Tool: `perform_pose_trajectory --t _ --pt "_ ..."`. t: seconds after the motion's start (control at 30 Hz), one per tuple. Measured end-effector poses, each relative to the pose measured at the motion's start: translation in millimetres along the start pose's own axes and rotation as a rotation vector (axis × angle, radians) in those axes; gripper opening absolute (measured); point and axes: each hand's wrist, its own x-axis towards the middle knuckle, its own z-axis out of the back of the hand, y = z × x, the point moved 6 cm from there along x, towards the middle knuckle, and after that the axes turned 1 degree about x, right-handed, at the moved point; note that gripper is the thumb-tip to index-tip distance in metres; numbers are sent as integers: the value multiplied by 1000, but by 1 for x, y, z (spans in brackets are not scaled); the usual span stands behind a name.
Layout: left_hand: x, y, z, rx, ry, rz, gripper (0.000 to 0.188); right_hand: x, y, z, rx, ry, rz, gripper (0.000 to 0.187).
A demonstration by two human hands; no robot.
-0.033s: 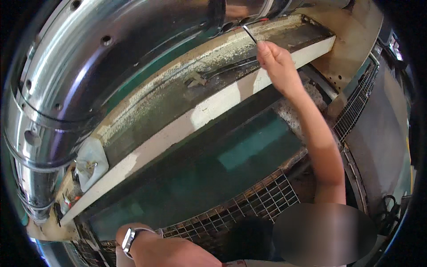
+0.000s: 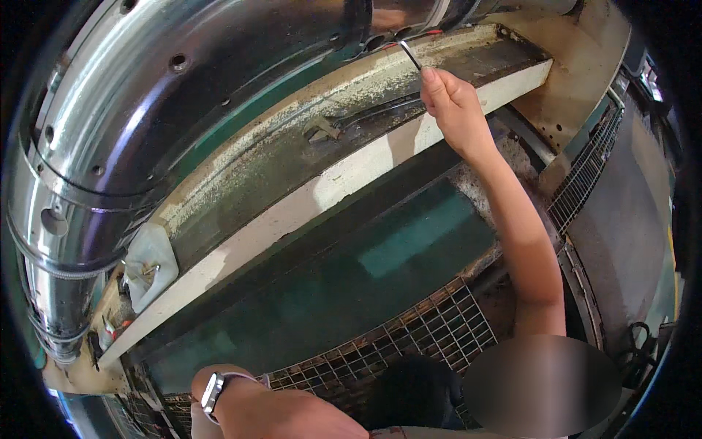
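Gripping hex key (image 2: 409, 53), right hand (image 2: 452, 102) fingers pinched on its long arm, tip up at drum (image 2: 219, 80) edge above ledge (image 2: 351, 175). I judge slip likely: key could drop into trough. Left hand unseen, only wrist with watch (image 2: 213, 391).

A large drum (image 2: 183, 95) of polished metal is seen, glossy and smooth (reflections run along it). The ledge (image 2: 292, 161) beneath is coated in a rough, gritty, matt crust, its front edge painted pale and chipped. A thin bare-metal hex key (image 2: 409, 53) is pinched in the right hand (image 2: 450, 106). The floor grating (image 2: 431, 336) is rusty, dull metal.
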Motion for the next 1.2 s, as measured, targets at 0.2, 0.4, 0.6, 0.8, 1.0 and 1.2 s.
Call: perform_pose_trajectory --t 0.2,0.4,0.6,0.8,1.0,1.2 --pt "3 -11 -23 -38 19 -139 26 -7 -2 -6 111 -92 -118 43" --pt "7 -27 -30 -2 103 -142 29 -9 -4 -4 210 -54 -294 44" --pt "5 -26 -41 4 58 123 64 -12 -2 -4 311 -26 -358 40" --pt "-24 -19 -49 108 -18 31 65 -14 6 -7 308 -40 -350 42" --pt "-29 -40 -54 366 -91 -488 32 -13 6 -13 319 -44 -356 41" --pt "-18 -49 -57 551 -714 -654 32 -12 -4 -3 265 -93 -391 42"
